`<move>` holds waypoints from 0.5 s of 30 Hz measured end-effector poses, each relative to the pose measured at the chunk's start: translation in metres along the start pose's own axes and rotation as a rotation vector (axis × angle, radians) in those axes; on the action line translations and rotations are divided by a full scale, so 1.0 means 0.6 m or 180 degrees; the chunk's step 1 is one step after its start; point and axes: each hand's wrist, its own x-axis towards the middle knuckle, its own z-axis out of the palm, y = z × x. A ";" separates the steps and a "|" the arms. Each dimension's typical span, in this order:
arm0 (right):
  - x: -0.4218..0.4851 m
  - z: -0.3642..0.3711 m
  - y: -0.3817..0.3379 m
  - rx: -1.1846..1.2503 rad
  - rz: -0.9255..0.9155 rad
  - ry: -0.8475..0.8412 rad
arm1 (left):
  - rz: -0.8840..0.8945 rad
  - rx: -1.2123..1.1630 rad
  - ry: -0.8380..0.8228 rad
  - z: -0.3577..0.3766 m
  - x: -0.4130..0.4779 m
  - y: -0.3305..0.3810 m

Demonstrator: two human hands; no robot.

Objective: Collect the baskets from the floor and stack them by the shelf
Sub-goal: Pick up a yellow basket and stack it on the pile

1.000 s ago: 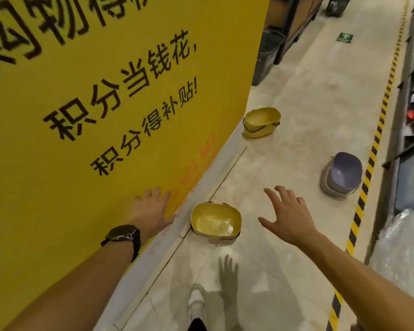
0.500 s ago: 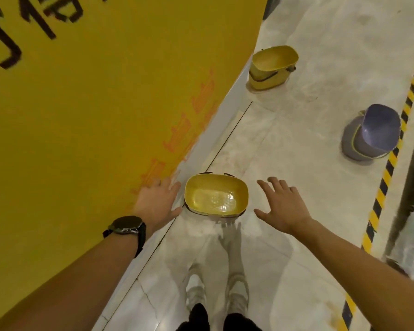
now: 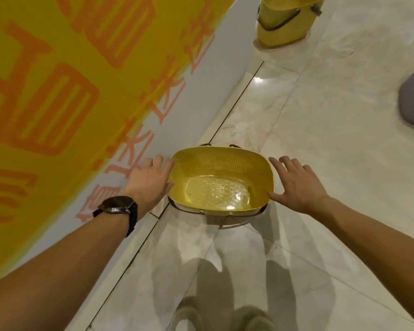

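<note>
Left hand (image 3: 151, 179) and right hand (image 3: 294, 181), both spread, flank the yellow basket (image 3: 220, 179) at frame centre; its smooth rim could slip from an uneven grip.

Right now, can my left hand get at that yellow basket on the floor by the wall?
Probably yes. The left hand is open at the yellow basket's left rim, with nothing between them. The wall sits close behind it, so room there looks tight.

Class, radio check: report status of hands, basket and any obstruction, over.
Left hand and right hand open, flanking near yellow basket, not gripping. Basket upright on floor. Wall tight beside left hand.
</note>
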 end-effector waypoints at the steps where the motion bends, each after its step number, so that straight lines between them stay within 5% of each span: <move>1: 0.011 0.019 0.006 0.0049 -0.0007 0.0081 | -0.0027 -0.0028 0.0075 0.018 0.014 0.004; 10: 0.052 0.087 0.015 0.0668 0.0386 0.0462 | -0.0400 -0.1221 0.0139 0.090 0.066 0.026; 15: 0.043 0.133 -0.015 0.1695 0.0830 0.0468 | -0.0985 -0.2445 0.0890 0.123 0.068 0.055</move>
